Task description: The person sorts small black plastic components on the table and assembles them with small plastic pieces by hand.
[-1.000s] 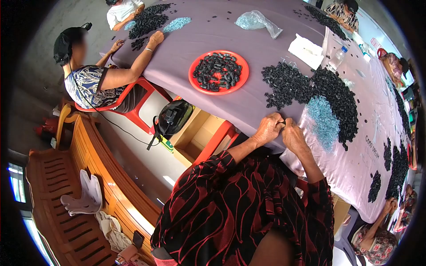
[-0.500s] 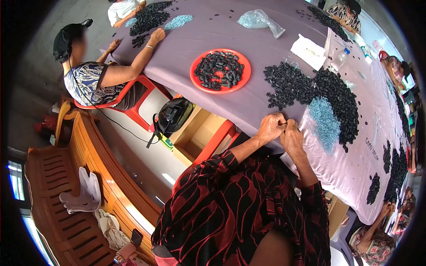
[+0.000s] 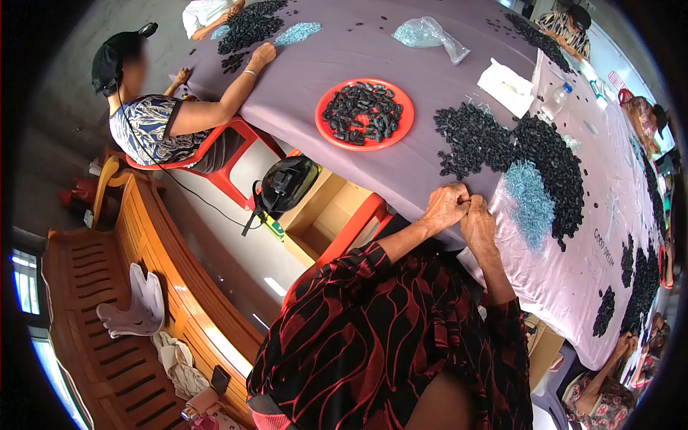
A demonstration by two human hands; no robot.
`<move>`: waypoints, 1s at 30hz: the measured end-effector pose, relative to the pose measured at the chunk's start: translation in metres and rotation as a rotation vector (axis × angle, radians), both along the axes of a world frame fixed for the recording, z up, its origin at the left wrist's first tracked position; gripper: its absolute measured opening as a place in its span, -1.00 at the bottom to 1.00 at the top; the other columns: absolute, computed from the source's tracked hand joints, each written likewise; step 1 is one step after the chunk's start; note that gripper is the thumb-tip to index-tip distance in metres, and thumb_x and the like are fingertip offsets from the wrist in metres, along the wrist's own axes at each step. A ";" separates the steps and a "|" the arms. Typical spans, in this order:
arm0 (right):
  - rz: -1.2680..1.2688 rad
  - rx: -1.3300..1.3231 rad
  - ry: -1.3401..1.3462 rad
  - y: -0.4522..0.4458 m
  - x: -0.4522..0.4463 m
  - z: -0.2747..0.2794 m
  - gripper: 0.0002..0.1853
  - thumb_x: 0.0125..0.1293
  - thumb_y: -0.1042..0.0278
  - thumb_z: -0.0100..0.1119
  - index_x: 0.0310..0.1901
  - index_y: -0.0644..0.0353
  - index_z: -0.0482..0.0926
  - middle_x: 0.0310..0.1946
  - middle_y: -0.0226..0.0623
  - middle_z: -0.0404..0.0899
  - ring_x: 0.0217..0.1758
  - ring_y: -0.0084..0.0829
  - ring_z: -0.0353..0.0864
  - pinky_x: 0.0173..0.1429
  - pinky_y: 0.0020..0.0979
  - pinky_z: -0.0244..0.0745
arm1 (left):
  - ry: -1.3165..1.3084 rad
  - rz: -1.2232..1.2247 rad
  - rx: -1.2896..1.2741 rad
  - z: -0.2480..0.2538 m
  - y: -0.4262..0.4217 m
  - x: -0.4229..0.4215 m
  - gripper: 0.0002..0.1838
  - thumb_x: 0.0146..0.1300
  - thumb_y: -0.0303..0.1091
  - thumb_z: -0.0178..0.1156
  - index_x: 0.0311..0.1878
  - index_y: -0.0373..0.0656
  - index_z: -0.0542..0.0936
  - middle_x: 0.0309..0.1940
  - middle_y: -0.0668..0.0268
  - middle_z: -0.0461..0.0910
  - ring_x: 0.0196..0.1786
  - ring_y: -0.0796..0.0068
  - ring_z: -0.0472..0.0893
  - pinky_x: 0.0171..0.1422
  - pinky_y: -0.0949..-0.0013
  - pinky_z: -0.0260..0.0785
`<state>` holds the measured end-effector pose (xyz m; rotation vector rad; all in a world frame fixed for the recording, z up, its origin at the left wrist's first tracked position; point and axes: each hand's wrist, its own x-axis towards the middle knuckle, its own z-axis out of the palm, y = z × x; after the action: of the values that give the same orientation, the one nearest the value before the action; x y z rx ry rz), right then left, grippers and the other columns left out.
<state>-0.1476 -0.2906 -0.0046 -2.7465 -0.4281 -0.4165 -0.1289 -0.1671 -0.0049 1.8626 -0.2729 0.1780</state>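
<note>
— "A purple-grey cloth [image 3: 287, 107] spread across the upper half of the frame, meeting a pink cloth [image 3: 559, 294] toward the right, and a co-worker in a patterned shirt [image 3: 147, 129] sat at the upper left. Where were your hands?"

— "Just right of center, at the table's near edge. Your left hand [image 3: 446, 206] was curled, its fingertips pinched around a small dark piece [image 3: 466, 200]. Your right hand [image 3: 479, 226] met it there, fingers bent inward, gripping the same piece from the other side."

— "And what surrounded you?"

— "A pale blue heap [image 3: 530, 204] lay just beside your right hand, against a larger dark heap [image 3: 566, 186] at the right of the frame. A red plate [image 3: 367, 145] of dark pieces sat at upper center, well apart from your hands."

— "How was your piece likely to handle?"

— "Light, by its size, and probably stiff, since similar pieces in the heap seemed to hold their shape. It may have been slippery; whether it was fragile, the view could not tell. A thumb-and-forefinger pinch at its ends looked the surest hold for you, though your fingers hid most of it and its exact form could not be made out."
</note>
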 end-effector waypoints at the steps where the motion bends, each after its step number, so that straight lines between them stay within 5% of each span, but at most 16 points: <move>1: -0.006 0.007 -0.002 0.000 0.000 0.001 -0.81 0.13 0.47 0.04 -0.27 0.29 0.26 -0.40 0.02 0.45 -0.36 0.02 0.56 -0.33 -0.11 0.50 | -0.019 0.009 0.041 0.000 0.000 0.001 -0.90 -0.12 -0.48 0.20 -0.53 -0.23 0.47 -0.55 0.20 0.50 -0.45 0.21 0.53 -0.38 0.25 0.35; 21: -0.060 0.012 0.019 0.008 -0.002 0.003 -0.84 0.17 0.45 -0.02 -0.29 0.31 0.26 -0.41 0.04 0.47 -0.38 0.05 0.55 -0.35 -0.09 0.47 | -0.250 0.000 0.154 -0.002 0.002 0.000 -0.93 -0.09 -0.51 0.09 -0.48 -0.15 0.42 -0.54 0.19 0.45 -0.35 0.08 0.45 -0.29 0.14 0.31; 23: -0.078 -0.081 -0.027 0.008 0.000 -0.001 -0.82 0.17 0.39 0.01 -0.31 0.28 0.25 -0.47 -0.06 0.47 -0.45 -0.10 0.60 -0.44 -0.21 0.54 | -0.250 0.004 0.148 -0.003 0.001 0.000 -0.92 -0.08 -0.49 0.11 -0.49 -0.16 0.40 -0.53 0.17 0.46 -0.34 0.04 0.45 -0.28 0.08 0.33; 30: -0.082 -0.081 -0.021 0.010 -0.002 0.005 -0.86 0.19 0.40 -0.01 -0.35 0.24 0.27 -0.48 -0.11 0.47 -0.45 -0.16 0.61 -0.46 -0.24 0.55 | -0.250 0.047 0.133 -0.006 -0.001 0.001 -0.94 -0.08 -0.54 0.10 -0.50 -0.18 0.42 -0.55 0.17 0.47 -0.37 0.09 0.46 -0.28 0.15 0.32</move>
<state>-0.1494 -0.2804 0.0002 -2.8484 -0.3455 -0.4590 -0.1280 -0.1676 -0.0105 1.9806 -0.4218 0.4357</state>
